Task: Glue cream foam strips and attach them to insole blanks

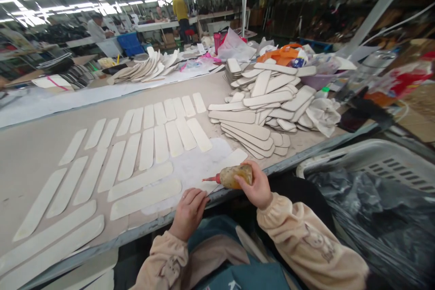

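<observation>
My right hand [256, 186] is wrapped around a squeeze bottle [234, 176] of yellowish-brown liquid, tipped on its side with its red nozzle pointing left. Under the nozzle lies a pale strip [234, 157] with rounded corners, near the table's front edge. My left hand [190, 210] is closed at the strip's near end, fingers together; its fingertips partly hide that end. Left of my hands, several similar pale strips [146, 147] lie flat in rows, and longer ones [146, 199] lie crosswise near the edge.
A heap of loose strips [268, 95] is piled at the right of the table [20, 145]. Beyond it are plastic bags and an orange cloth [282, 54]. A white basket [374, 154] with a black bag stands at my right. Other people work in the background.
</observation>
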`<action>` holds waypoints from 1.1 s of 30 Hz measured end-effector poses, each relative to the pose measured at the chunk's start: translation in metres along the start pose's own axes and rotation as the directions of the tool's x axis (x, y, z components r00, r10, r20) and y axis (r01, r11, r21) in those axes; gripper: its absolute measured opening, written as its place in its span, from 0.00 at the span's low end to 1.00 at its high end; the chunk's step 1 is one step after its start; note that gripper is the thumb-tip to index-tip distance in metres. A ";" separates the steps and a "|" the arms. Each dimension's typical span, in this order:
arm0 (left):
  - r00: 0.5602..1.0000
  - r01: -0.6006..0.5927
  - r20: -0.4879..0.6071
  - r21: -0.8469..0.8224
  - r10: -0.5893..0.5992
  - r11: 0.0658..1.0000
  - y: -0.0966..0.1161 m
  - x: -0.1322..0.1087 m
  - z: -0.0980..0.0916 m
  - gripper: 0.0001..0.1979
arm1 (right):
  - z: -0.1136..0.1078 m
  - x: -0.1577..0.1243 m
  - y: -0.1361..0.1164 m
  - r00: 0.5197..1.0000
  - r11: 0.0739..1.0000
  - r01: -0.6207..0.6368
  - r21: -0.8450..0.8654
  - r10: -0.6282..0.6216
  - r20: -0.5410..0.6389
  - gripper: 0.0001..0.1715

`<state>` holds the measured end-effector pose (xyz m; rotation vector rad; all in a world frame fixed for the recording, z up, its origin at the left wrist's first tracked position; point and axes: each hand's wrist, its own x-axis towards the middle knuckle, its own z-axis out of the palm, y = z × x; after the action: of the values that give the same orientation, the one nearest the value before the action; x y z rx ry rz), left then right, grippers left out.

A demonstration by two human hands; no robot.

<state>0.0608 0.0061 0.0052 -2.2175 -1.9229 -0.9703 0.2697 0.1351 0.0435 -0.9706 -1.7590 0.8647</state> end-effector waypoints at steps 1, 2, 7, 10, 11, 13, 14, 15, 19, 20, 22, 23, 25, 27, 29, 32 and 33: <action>1.000 0.005 0.000 -0.002 -0.005 1.000 -0.001 -0.002 -0.001 0.10 | 0.002 -0.001 -0.001 1.000 0.999 0.017 -0.027 -0.017 0.011 0.19; 1.000 0.009 0.003 -0.004 -0.009 1.000 -0.001 -0.003 -0.001 0.10 | 0.004 -0.002 -0.001 0.999 0.998 0.030 -0.050 -0.029 0.021 0.19; 0.999 0.028 -0.017 -0.015 -0.028 0.999 -0.002 -0.008 -0.002 0.12 | 0.012 -0.006 0.000 0.997 0.990 0.071 -0.125 -0.065 0.052 0.18; 0.998 0.035 -0.041 -0.026 -0.036 0.999 -0.002 -0.008 -0.001 0.11 | 0.016 -0.007 -0.002 0.996 0.986 0.074 -0.146 -0.066 0.061 0.18; 0.998 0.036 -0.044 -0.031 -0.037 0.999 -0.003 -0.008 0.000 0.10 | 0.017 -0.007 -0.003 0.996 0.986 0.072 -0.150 -0.064 0.060 0.18; 0.998 0.036 -0.044 -0.043 -0.038 0.998 -0.004 -0.008 0.001 0.10 | 0.019 -0.008 -0.005 0.997 0.987 0.067 -0.146 -0.059 0.053 0.19; 0.998 0.037 -0.041 -0.049 -0.039 0.998 -0.004 -0.009 0.001 0.11 | 0.019 -0.008 -0.005 0.997 0.988 0.062 -0.139 -0.056 0.049 0.19; 0.998 0.039 -0.039 -0.053 -0.041 0.998 -0.005 -0.009 0.002 0.11 | 0.019 -0.008 -0.005 0.998 0.990 0.057 -0.130 -0.051 0.046 0.19; 0.998 0.045 -0.037 -0.063 -0.047 0.997 -0.006 -0.009 0.002 0.11 | 0.019 -0.008 -0.004 0.999 0.994 0.023 -0.107 -0.017 0.051 0.20; 0.998 0.044 -0.040 -0.063 -0.046 0.997 -0.006 -0.009 0.002 0.11 | 0.019 -0.008 -0.004 0.998 0.994 0.018 -0.108 -0.012 0.057 0.20; 0.998 0.041 -0.045 -0.060 -0.043 0.997 -0.005 -0.009 0.002 0.10 | 0.019 -0.009 -0.003 0.997 0.993 0.019 -0.120 -0.010 0.073 0.20; 0.998 0.040 -0.045 -0.057 -0.043 0.998 -0.005 -0.009 0.002 0.10 | 0.019 -0.009 -0.003 0.997 0.992 0.021 -0.127 -0.011 0.083 0.20; 0.998 0.039 -0.044 -0.052 -0.041 0.998 -0.005 -0.009 0.002 0.10 | 0.020 -0.009 -0.003 0.996 0.990 0.031 -0.136 -0.019 0.089 0.19; 0.998 0.036 -0.047 -0.047 -0.038 0.998 -0.005 -0.008 0.002 0.09 | 0.021 -0.008 -0.002 0.996 0.989 0.043 -0.143 -0.031 0.086 0.18; 0.998 0.029 -0.053 -0.041 -0.031 0.999 -0.004 -0.008 0.002 0.09 | 0.022 -0.008 -0.002 0.996 0.987 0.051 -0.155 -0.039 0.082 0.18; 0.998 0.020 -0.058 -0.036 -0.022 0.999 -0.004 -0.007 0.002 0.09 | 0.024 -0.009 -0.001 0.996 0.984 0.050 -0.170 -0.037 0.083 0.19; 0.998 0.018 -0.059 -0.036 -0.020 0.999 -0.004 -0.007 0.002 0.09 | 0.025 -0.009 -0.001 0.996 0.984 0.049 -0.171 -0.036 0.083 0.19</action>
<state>0.0574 0.0018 -0.0014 -2.1660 -1.9201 -1.0685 0.2486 0.1234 0.0327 -1.0182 -1.9410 0.7416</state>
